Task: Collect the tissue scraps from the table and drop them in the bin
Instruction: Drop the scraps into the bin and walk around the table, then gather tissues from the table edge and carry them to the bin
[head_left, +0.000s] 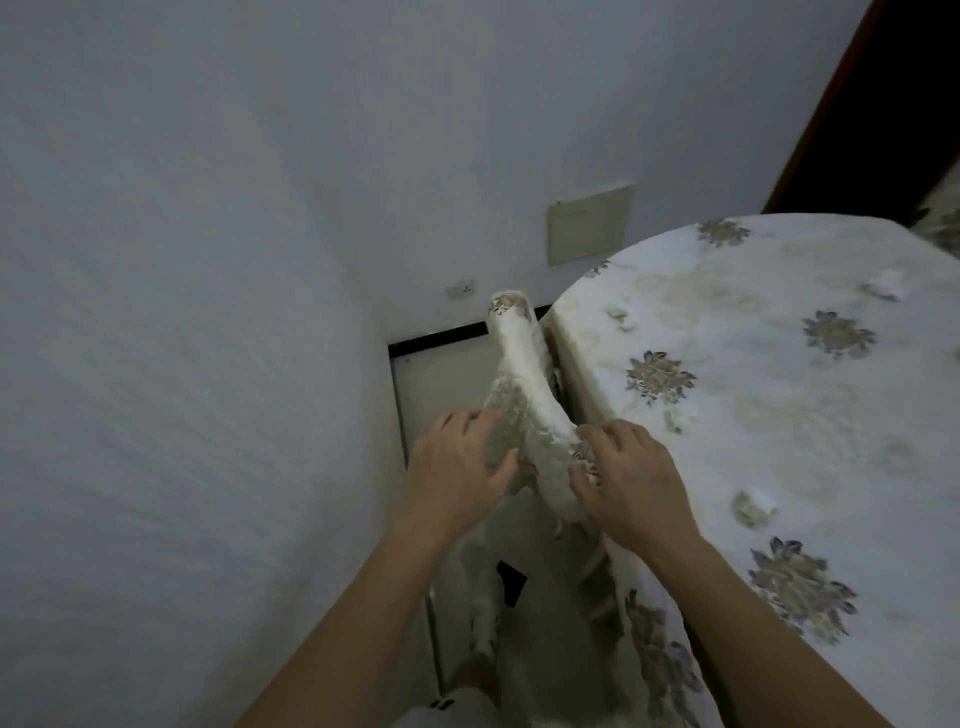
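Wall (208, 260): pale and plain, filling the left and top of the view; a beige rectangular plate (590, 224) is fixed to it, with a small white socket (461, 289) lower down to its left.
Floor (441, 379): light, visible in the gap between wall and table, edged by a dark skirting strip at the wall's foot.
Table (753, 415): on the right, covered by a white cloth printed with grey-brown flowers and marked with faint yellowish stains.
Cloth fold (524, 374): a long bunched ridge of the same tablecloth stands up off the table's left edge, between the hands and the wall, and hides part of the edge behind it.
Left hand (457, 467): fingers spread and curled against the left side of the fold, pressing or gripping it.
Right hand (631, 483): fingers bent, pinching the fold's right side near the table edge.
Tissue scraps (750, 508): small crumpled white bits lie well apart on the tabletop, one near the right forearm, one (673, 420) just beyond the right hand, one (621, 316) near the far-left edge, one (885, 285) further back on the right.
Scrap look: whitish, blurred, low against the cloth, hard to tell from its pattern.
Dark frame (883, 93): upper right corner, behind the table.
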